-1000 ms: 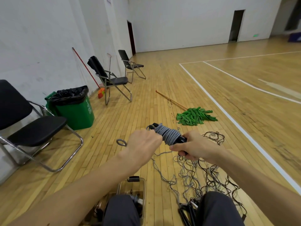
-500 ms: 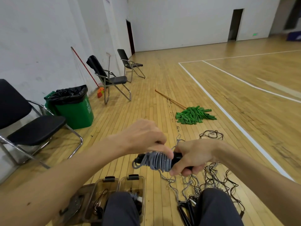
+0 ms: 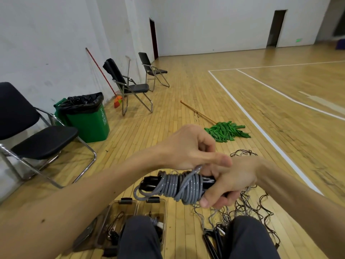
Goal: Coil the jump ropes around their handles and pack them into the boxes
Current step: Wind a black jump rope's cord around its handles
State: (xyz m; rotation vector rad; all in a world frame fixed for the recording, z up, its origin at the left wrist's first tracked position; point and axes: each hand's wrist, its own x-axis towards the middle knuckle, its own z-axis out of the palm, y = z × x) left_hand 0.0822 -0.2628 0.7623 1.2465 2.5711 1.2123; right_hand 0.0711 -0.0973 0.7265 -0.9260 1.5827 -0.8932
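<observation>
Jump rope (image 3: 173, 186): grey, coiled round black handles, lower centre of frame, above boxes (image 3: 114, 210). Right hand (image 3: 233, 182) grips the handle end. Left hand (image 3: 186, 146) pinches the loose strand, now shifted rightward, with a diagonal turn laid across the coils.

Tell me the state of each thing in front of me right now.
Grey jump rope, coiled around the black handles, one loop loose.
Left hand, pinches the rope's strand.
Right hand, grips the handles.
Clear boxes, open, cords inside.
Loose ropes, tangled, uncoiled.
Mop, lying flat.
</observation>
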